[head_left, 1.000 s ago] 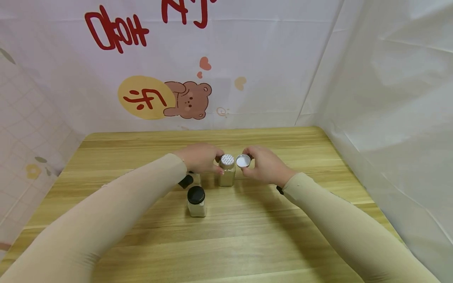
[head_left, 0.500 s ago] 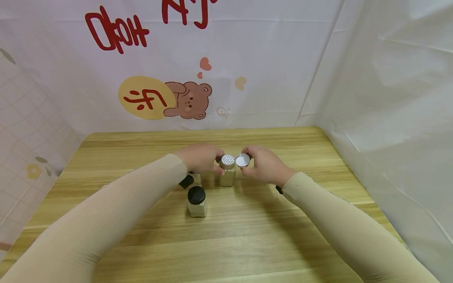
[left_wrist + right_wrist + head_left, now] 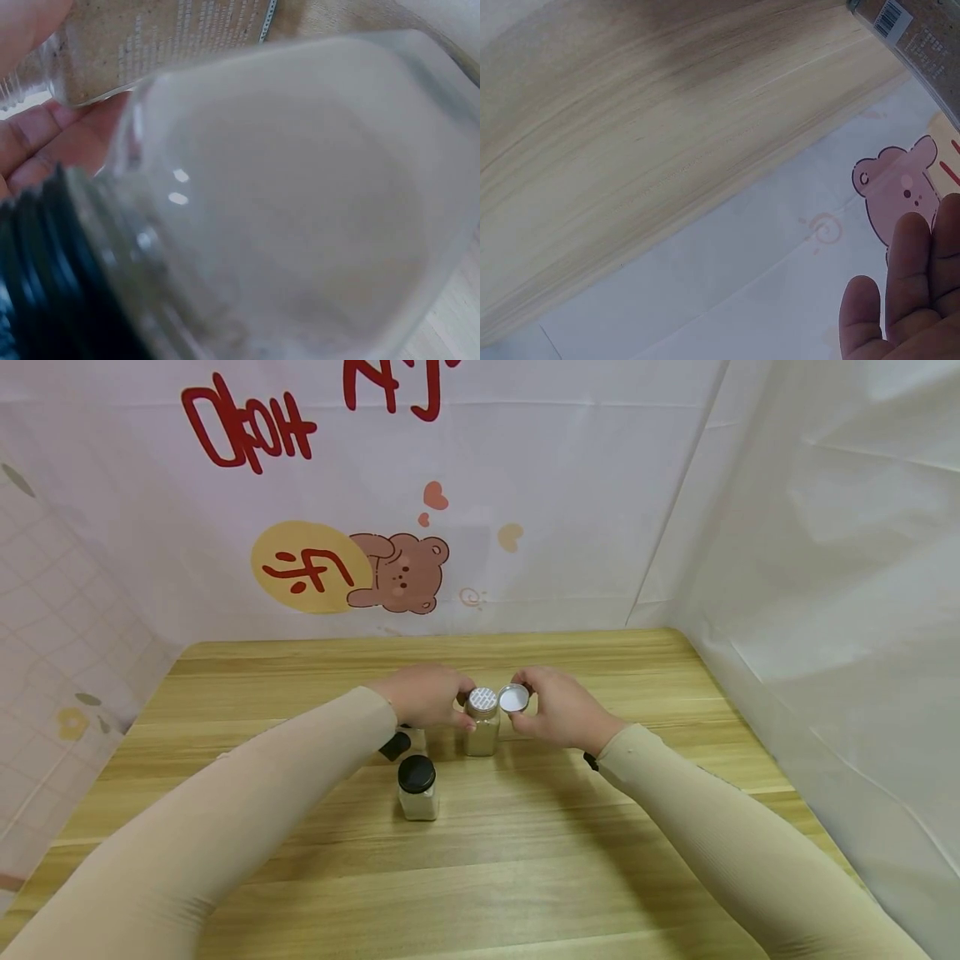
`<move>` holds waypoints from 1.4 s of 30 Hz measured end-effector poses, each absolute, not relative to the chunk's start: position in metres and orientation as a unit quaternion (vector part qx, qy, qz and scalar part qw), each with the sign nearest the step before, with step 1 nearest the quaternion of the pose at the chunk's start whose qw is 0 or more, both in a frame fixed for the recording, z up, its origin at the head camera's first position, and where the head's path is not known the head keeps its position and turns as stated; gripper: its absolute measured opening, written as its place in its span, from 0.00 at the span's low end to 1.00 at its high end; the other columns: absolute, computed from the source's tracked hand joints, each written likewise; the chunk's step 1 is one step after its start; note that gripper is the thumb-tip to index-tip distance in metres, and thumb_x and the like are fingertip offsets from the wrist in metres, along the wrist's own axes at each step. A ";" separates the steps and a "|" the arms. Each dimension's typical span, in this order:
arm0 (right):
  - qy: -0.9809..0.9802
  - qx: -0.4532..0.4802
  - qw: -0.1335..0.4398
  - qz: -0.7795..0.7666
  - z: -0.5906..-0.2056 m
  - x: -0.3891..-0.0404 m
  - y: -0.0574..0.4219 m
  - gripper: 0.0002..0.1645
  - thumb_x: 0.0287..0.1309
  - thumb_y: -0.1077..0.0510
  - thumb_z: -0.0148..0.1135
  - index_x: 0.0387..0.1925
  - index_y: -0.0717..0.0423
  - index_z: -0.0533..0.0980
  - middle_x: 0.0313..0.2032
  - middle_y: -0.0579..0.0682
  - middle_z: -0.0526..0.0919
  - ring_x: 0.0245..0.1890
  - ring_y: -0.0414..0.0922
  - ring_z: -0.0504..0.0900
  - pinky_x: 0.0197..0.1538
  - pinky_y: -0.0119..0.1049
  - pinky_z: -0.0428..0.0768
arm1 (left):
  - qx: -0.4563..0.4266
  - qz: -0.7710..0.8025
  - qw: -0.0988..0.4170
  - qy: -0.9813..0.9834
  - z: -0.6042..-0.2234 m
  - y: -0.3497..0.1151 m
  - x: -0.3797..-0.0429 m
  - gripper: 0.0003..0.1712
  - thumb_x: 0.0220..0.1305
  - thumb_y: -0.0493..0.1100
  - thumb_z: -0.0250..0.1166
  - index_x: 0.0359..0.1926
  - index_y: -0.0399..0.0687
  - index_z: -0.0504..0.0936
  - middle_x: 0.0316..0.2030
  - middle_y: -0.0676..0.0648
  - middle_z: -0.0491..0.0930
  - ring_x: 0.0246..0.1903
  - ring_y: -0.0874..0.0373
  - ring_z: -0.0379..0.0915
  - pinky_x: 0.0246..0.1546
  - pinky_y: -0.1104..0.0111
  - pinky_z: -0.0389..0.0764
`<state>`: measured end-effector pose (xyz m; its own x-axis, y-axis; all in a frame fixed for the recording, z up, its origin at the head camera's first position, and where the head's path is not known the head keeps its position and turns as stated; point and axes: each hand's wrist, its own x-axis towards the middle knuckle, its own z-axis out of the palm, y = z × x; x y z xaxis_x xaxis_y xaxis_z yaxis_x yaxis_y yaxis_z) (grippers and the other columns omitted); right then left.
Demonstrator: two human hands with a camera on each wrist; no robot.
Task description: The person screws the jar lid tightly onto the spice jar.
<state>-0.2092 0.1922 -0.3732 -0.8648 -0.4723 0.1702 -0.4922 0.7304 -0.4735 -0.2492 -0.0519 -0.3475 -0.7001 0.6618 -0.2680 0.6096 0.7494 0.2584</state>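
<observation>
My left hand (image 3: 427, 693) grips an upright glass spice jar (image 3: 482, 739) near its neck, thumb at the front. Brownish powder fills the jar, and a white patterned seal (image 3: 482, 698) covers its mouth. Beside it, my right hand (image 3: 562, 706) pinches a round lid (image 3: 513, 698) by the edge, its white inside facing up toward the head camera. The lid is apart from the jar mouth. In the left wrist view the gripped jar (image 3: 157, 45) shows printed text; in the right wrist view its barcode label (image 3: 893, 21) shows, with my fingers (image 3: 909, 277) below.
A pale-filled jar with a black cap (image 3: 417, 774) stands nearer to me. Another jar (image 3: 415, 740) is partly hidden by my left wrist. A capped jar (image 3: 285, 195) looms large in the left wrist view. Behind the wooden table (image 3: 525, 877) hangs a white printed sheet (image 3: 562, 485).
The lid in my right hand has risen and tilted very slightly beside the jar mouth. My left hand and the jars have stayed where they were.
</observation>
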 end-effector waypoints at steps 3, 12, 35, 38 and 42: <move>-0.931 0.257 0.016 0.259 -0.372 -0.209 0.192 0.18 0.57 0.57 0.73 0.47 0.59 0.79 0.45 0.52 0.86 0.49 0.51 0.85 0.56 0.49 0.83 | 0.346 0.077 0.176 0.918 -0.347 -0.052 -0.249 0.20 0.67 0.63 0.71 0.52 0.60 0.84 0.51 0.56 0.86 0.54 0.58 0.80 0.61 0.57 0.80; -0.927 0.260 0.012 0.268 -0.370 -0.210 0.190 0.19 0.58 0.58 0.73 0.49 0.60 0.79 0.46 0.53 0.86 0.50 0.51 0.85 0.56 0.49 0.83 | 0.341 0.077 0.177 0.920 -0.349 -0.052 -0.251 0.19 0.67 0.62 0.72 0.51 0.60 0.84 0.49 0.56 0.86 0.49 0.58 0.80 0.58 0.57 0.80; -0.919 0.257 -0.011 0.299 -0.370 -0.217 0.178 0.27 0.64 0.56 0.72 0.59 0.64 0.76 0.50 0.56 0.88 0.54 0.55 0.87 0.59 0.52 0.83 | 0.344 0.087 0.183 0.917 -0.348 -0.054 -0.251 0.19 0.68 0.62 0.72 0.51 0.59 0.84 0.48 0.57 0.86 0.43 0.58 0.79 0.52 0.58 0.81; -0.916 0.259 -0.017 0.306 -0.369 -0.216 0.175 0.25 0.64 0.57 0.72 0.58 0.63 0.77 0.47 0.54 0.88 0.53 0.55 0.87 0.57 0.50 0.83 | 0.343 0.086 0.182 0.917 -0.348 -0.054 -0.250 0.19 0.68 0.62 0.72 0.50 0.59 0.84 0.49 0.55 0.86 0.47 0.58 0.80 0.55 0.57 0.81; -0.912 0.267 -0.018 0.312 -0.370 -0.215 0.172 0.23 0.63 0.57 0.73 0.56 0.61 0.77 0.46 0.53 0.87 0.51 0.52 0.87 0.55 0.48 0.83 | 0.343 0.086 0.183 0.917 -0.348 -0.054 -0.250 0.19 0.68 0.61 0.71 0.52 0.58 0.84 0.54 0.52 0.86 0.51 0.57 0.81 0.58 0.56 0.81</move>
